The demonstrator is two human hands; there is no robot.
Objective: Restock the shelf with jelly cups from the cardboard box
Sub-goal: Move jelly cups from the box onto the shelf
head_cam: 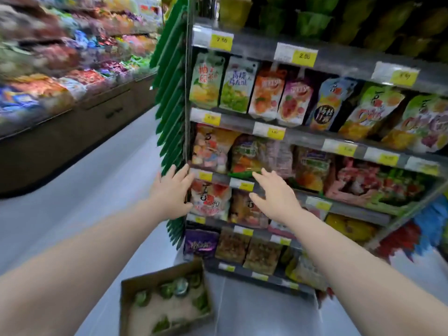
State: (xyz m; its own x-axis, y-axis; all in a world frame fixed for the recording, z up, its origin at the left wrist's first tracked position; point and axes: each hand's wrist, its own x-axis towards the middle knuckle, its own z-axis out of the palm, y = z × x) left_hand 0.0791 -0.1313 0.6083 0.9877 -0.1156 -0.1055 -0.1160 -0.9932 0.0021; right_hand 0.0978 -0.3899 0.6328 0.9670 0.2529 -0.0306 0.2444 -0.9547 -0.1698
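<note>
Hands at the shelf (300,138)
My left hand (173,191) and right hand (276,197) are spread, empty; jelly cups (180,286) lie in the box (155,275).

Shop aisle, tiered shelf (315,139) w/ snack bags (236,84), yellow price tags (221,41), candy display (55,69) opp., grey floor (97,190), stock box (167,304)

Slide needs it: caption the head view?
Left hand and right hand, open, reach at the shelf; cardboard box of jelly cups on the floor.
</note>
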